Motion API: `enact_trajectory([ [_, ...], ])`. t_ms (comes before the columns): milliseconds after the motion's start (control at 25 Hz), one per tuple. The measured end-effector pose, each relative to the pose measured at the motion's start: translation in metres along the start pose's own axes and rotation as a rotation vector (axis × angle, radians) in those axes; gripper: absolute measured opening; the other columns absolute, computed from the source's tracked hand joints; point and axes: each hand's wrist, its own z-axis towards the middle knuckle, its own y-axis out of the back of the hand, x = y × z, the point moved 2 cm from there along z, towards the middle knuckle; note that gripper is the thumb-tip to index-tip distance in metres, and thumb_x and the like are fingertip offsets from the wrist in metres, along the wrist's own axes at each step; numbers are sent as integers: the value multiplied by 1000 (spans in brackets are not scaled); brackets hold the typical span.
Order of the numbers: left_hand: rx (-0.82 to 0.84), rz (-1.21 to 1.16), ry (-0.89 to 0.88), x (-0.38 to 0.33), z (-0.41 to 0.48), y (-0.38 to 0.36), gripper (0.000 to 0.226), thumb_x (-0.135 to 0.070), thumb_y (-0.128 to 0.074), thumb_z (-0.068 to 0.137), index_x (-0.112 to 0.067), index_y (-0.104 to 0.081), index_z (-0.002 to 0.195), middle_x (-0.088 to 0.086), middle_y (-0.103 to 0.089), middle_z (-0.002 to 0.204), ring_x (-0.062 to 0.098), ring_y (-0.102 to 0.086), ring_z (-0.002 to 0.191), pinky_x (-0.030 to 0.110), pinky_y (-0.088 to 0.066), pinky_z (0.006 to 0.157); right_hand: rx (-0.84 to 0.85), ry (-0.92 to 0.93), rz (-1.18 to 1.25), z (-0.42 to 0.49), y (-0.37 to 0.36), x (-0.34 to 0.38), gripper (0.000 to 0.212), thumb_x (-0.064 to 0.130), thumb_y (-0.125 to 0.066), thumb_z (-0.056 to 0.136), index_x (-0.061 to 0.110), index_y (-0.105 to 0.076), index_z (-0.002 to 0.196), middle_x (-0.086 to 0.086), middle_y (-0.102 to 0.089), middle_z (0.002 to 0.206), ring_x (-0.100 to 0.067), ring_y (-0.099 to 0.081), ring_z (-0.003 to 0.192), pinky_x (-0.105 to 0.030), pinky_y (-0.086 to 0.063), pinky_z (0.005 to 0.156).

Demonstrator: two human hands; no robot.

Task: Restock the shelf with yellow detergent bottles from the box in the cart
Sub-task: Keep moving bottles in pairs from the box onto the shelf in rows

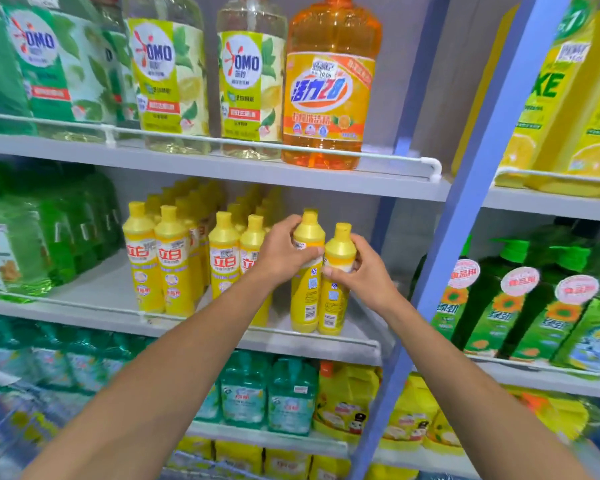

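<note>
The left grip is wrapping its fingers round the shoulder of one yellow detergent bottle, and the right grip is pinching the neck and shoulder of a second yellow bottle; each grip is closing on its own bottle, neither one standing wide. Both bottles are standing upright, long axis vertical, touching side by side, and their bases seem to be resting at the front edge of the middle shelf. Each bottle is lying straight ahead of its grip, the left-hand one under the left grip and the right-hand one under the right grip, so neither arm is needing to cross. Just to their left, the stocked rows of the same yellow bottles are showing the red characters 立白 to the front, while the two held bottles are showing barcodes and small print, so in my judgement they are facing backwards and the coming move is calling for a turn about the upright axis, then a push back toward the bare shelf behind. On the shelf above, the clear bottles are reading OMO, and the orange bottle is reading 活力28 under a small price sticker. The box and cart are not showing plainly.
</note>
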Motion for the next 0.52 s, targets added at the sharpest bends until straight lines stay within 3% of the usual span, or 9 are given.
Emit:
enact_trajectory([
  [80, 6, 23, 4, 7, 4, -4, 51, -43, -82, 58, -19, -63, 100, 4, -73, 91, 29, -71, 88, 52, -57, 78, -17, -31, 13, 0, -2, -12, 73, 39, -90, 70, 31, -53, 133, 4, -72, 116, -17, -72, 105, -49, -59, 93],
  [240, 1, -20, 31, 24, -1, -13, 58, -37, -84, 62, -19, -63, 113, 2, -74, 100, 23, -72, 93, 50, -58, 84, -6, -61, 41, 1, -4, -15, 74, 39, -89, 73, 29, -52, 137, 6, -72, 120, -13, -71, 109, -39, -59, 92],
  [360, -20, -129, 72, 36, -11, -16, 65, -22, -88, 71, -16, -58, 128, 2, -73, 111, 16, -73, 99, 43, -61, 88, 64, -145, 80, -15, -12, -31, 60, 21, -84, 82, 27, -53, 133, 11, -71, 121, -11, -69, 112, -27, -58, 89],
  [520, 15, -171, 130, 71, -38, -32, 65, -15, -86, 77, -22, -54, 133, -4, -71, 120, 11, -70, 109, 37, -59, 93, 150, -295, 14, -58, -29, -76, 58, 15, -77, 89, 17, -50, 140, 9, -68, 128, -2, -66, 115, -30, -55, 101],
])
